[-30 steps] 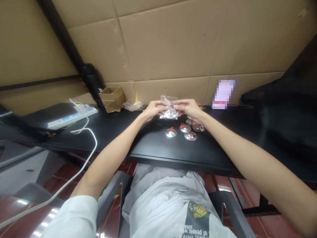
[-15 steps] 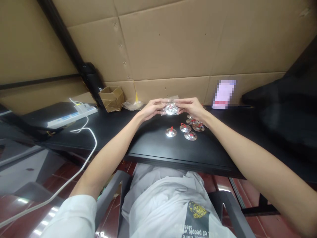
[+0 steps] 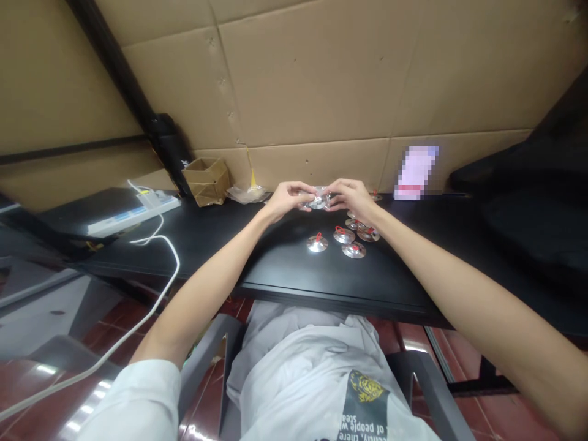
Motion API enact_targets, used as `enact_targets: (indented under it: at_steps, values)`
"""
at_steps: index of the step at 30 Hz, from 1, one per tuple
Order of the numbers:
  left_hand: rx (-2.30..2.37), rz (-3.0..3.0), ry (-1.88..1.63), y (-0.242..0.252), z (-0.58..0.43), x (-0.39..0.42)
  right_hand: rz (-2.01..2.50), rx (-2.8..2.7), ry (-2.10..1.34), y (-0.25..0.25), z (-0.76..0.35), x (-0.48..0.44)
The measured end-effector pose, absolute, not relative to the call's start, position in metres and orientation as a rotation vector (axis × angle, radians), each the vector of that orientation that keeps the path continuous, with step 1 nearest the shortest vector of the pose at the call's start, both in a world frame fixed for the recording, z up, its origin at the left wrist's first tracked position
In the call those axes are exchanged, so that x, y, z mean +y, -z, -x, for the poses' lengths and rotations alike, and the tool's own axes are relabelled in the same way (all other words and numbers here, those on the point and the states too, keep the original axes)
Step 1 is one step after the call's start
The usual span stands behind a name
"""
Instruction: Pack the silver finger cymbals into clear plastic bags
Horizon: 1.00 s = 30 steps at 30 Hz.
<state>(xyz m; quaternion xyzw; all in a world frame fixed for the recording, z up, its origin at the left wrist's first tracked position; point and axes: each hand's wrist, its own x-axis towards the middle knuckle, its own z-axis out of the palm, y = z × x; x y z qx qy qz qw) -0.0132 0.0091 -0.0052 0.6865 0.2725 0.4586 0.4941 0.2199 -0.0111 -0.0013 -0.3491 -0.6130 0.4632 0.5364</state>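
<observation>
My left hand and my right hand meet above the far edge of the black table. Their fingertips pinch a small transparent plastic bag holding a shiny metal finger cymbal, mostly hidden by my fingers. Several loose cymbals with red cord loops lie just below my right hand, among them one and another. Neither hand touches these.
A cardboard-lined wall rises behind the table. A small open cardboard box, a crumpled plastic bag and a white power strip with a white cable stand to the left. Dark fabric lies at right.
The bag has gone from standing tall between my hands to a small bundle. My fingers now cover most of it, and my hands sit closer together.
</observation>
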Motion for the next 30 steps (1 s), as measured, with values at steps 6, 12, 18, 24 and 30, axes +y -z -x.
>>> enact_targets:
  at_steps: [6, 12, 18, 24, 30]
  values:
    - [0.7, -1.732, -1.155, 0.009, 0.012, 0.01, 0.796, -1.501, -1.096, 0.007, -0.218, -0.011]
    - [0.594, -1.777, -1.044, 0.008, 0.021, 0.018, 0.791, -1.558, -1.16, 0.0, -0.229, -0.012]
    - [0.534, -1.829, -0.936, -0.002, 0.028, 0.014, 0.8, -1.576, -1.215, -0.005, -0.229, -0.014]
    - [0.826, -1.87, -1.032, 0.012, 0.043, 0.034, 1.027, -1.382, -1.147, 0.013, -0.232, 0.004]
    - [1.046, -2.099, -1.181, 0.022, 0.054, 0.049, 1.154, -1.43, -0.944, 0.016, -0.243, 0.02]
